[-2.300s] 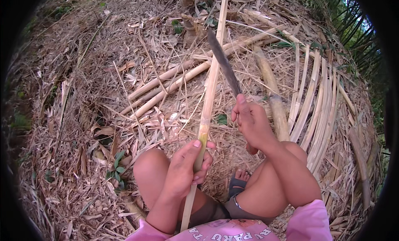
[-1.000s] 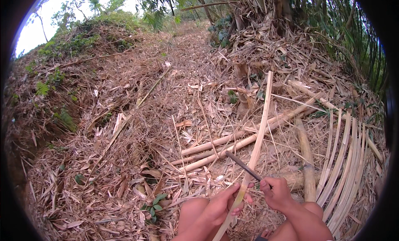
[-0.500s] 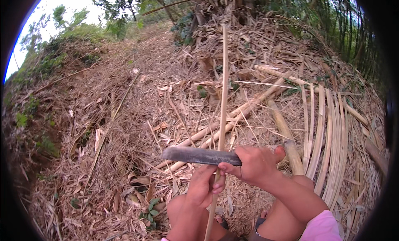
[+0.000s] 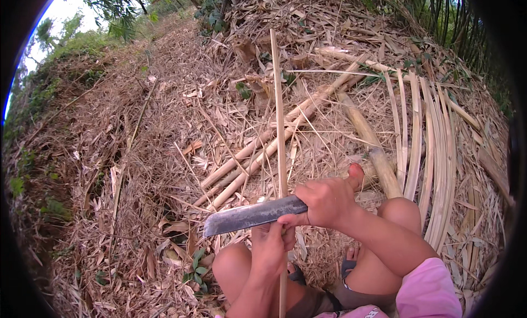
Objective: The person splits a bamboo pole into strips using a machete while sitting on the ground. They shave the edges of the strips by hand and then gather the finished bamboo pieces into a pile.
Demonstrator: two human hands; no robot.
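Observation:
My right hand (image 4: 328,201) is closed round the handle of a machete (image 4: 247,216), whose reddish butt end sticks out past my fist. The dark, broad blade points left and crosses a long, pale bamboo strip (image 4: 279,115). Just below the blade, my left hand (image 4: 269,242) grips that strip, which stands nearly upright and runs down between my knees. My right thumb reaches across to the strip beside my left fingers. The blade hides part of the left hand, and whether its edge bites into the strip I cannot tell.
Several split bamboo strips (image 4: 433,153) lie fanned out at the right. Cut bamboo poles (image 4: 255,158) lie crossed ahead, with a thicker pole (image 4: 369,132) beside them. Dry leaves and shavings cover the ground. A short stump (image 4: 258,90) stands farther off, and a small green plant (image 4: 196,271) grows near my left knee.
The machete's tip has swung lower and the blade now slants down to the left, showing more of its flat side. The strip stands straighter. My view has tilted downward.

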